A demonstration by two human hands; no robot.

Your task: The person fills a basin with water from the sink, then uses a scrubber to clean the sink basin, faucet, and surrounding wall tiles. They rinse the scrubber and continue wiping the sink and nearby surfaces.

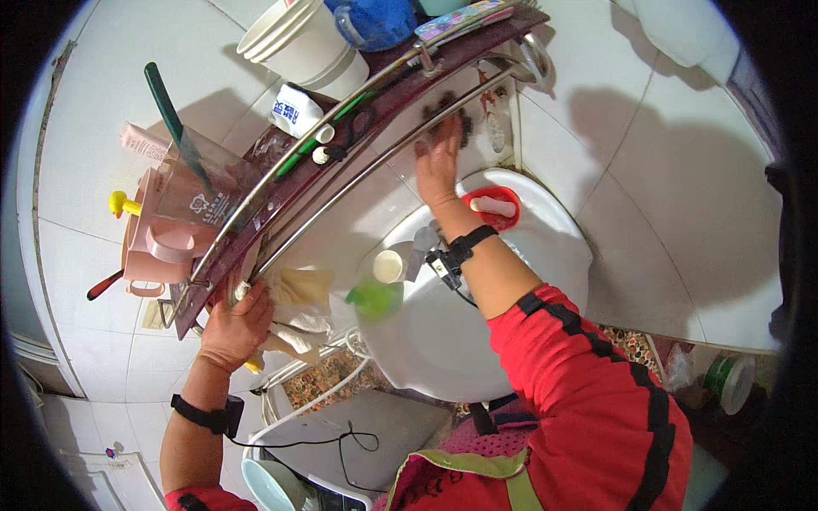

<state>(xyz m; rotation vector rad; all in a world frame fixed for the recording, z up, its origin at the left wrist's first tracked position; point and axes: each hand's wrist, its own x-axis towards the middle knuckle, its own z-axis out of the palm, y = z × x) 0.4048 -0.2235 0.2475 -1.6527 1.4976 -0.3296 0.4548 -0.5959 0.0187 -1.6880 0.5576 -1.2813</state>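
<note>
My left hand (239, 322) is at the lower left end of the dark red corner shelf (375, 111). Its fingers curl in by the metal rail and a small white piece, and what they grip is partly hidden. Beside it hang pale cloths (300, 298). My right hand (438, 166) reaches up past the white washbasin (477, 341) to the wall under the shelf, fingers stretched out. A dark fuzzy patch (449, 109) shows at its fingertips; whether the hand touches it, I cannot tell. Below this hand a red soap dish (492, 209) with a pale bar rests on the basin.
Crowding the shelf are white tubs (298, 43), a blue container (375, 21), a white tube (296, 111), and pink cups (162, 243). Near the tap stand a white cup (390, 266) and a blurred green thing (375, 297). A light blue basin (273, 484) sits below left.
</note>
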